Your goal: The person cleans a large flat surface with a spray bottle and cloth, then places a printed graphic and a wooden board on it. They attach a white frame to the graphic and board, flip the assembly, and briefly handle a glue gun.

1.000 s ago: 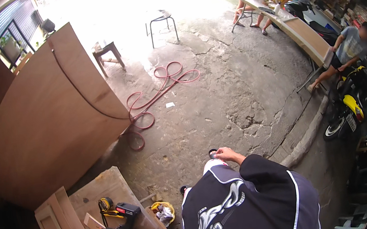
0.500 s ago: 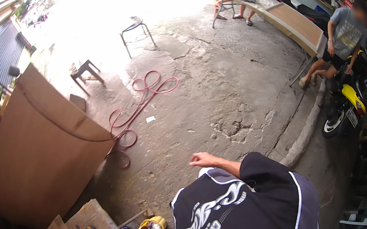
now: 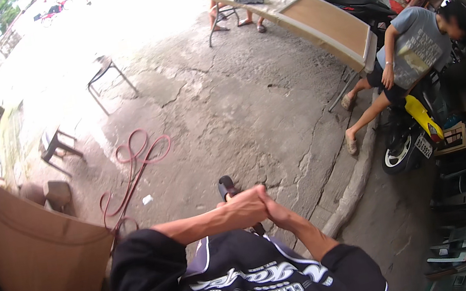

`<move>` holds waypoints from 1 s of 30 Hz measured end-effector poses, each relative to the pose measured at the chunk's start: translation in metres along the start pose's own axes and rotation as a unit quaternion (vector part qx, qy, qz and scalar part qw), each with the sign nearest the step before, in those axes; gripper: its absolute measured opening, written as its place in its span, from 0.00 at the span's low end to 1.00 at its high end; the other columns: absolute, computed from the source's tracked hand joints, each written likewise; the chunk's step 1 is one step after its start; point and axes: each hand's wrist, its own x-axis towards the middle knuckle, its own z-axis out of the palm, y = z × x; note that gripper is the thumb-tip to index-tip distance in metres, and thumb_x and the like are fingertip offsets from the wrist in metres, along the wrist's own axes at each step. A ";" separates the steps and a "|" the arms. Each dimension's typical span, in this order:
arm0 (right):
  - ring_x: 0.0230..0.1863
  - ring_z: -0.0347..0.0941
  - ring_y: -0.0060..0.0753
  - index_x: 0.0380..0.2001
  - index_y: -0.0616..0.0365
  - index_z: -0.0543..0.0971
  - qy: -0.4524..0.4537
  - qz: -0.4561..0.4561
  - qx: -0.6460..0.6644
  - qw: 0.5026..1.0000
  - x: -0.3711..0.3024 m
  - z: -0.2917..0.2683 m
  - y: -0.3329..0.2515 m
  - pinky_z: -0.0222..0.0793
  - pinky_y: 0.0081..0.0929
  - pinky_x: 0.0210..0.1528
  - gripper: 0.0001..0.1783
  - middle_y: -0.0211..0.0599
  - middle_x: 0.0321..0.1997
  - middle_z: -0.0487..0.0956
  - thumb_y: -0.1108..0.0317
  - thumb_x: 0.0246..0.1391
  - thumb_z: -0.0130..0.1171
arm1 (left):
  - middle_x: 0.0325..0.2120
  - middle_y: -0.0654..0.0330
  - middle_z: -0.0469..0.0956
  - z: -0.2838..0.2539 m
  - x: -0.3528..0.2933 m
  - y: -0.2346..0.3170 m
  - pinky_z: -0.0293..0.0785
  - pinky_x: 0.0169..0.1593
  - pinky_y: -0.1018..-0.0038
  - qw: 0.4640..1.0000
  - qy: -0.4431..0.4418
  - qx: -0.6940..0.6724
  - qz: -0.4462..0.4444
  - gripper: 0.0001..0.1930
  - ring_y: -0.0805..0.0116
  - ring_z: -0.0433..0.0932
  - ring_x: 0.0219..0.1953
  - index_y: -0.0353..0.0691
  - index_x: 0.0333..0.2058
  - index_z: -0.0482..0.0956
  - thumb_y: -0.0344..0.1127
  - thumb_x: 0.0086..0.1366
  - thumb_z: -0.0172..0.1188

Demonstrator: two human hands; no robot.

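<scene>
My left hand and my right hand meet in front of my chest, above the concrete floor. The left is closed around a dark, round-ended object. It pokes out beyond the fist, and a dark part also shows below the hand; its kind I cannot make out. Against the far end of the left fist press the right hand's curled fingers. Whether they grip part of the same object is hidden.
Left lies a large brown board, with a red hose beyond it. Two stools stand farther off. A long table carries a framed panel. On the right, a person steps beside a yellow-and-black motorcycle.
My left hand has come up from the wooden pieces and tools at lower left to meet my right hand. The view has swung right. The person in grey has moved a leg and leans over.
</scene>
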 end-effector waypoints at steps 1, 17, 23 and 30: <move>0.54 0.65 0.28 0.55 0.63 0.63 -0.009 -0.006 0.092 0.996 -0.006 -0.011 -0.028 0.59 0.27 0.56 0.40 0.41 0.54 0.69 0.36 0.56 0.31 | 0.18 0.69 0.75 0.008 0.032 -0.027 0.58 0.41 0.71 0.999 -0.027 -0.015 0.041 0.06 0.72 0.74 0.26 0.47 0.17 0.77 0.39 0.47 0.55; 0.47 0.70 0.33 0.48 0.62 0.66 0.137 -0.132 0.172 0.967 0.140 -0.212 -0.279 0.68 0.30 0.49 0.38 0.36 0.40 0.74 0.84 0.22 0.55 | 0.30 0.68 0.71 -0.138 0.211 -0.438 0.61 0.44 0.72 0.920 0.360 -0.103 0.115 0.21 0.72 0.73 0.37 0.51 0.26 0.77 0.48 0.29 0.69; 0.34 0.71 0.22 0.40 0.58 0.69 0.105 0.031 -0.055 0.993 0.293 -0.316 -0.360 0.68 0.24 0.36 0.23 0.27 0.31 0.73 0.73 0.36 0.63 | 0.24 0.70 0.69 -0.092 0.268 -0.600 0.58 0.38 0.73 0.954 0.270 -0.064 0.109 0.22 0.72 0.72 0.31 0.50 0.23 0.74 0.51 0.27 0.70; 0.29 0.76 0.41 0.26 0.61 0.75 0.325 -0.030 -0.389 0.861 0.493 -0.436 -0.386 0.69 0.34 0.35 0.13 0.43 0.23 0.77 0.65 0.33 0.59 | 0.42 0.61 0.71 -0.035 0.336 -0.757 0.58 0.55 0.63 0.966 0.244 -0.060 -0.057 0.23 0.63 0.64 0.52 0.50 0.35 0.78 0.46 0.36 0.68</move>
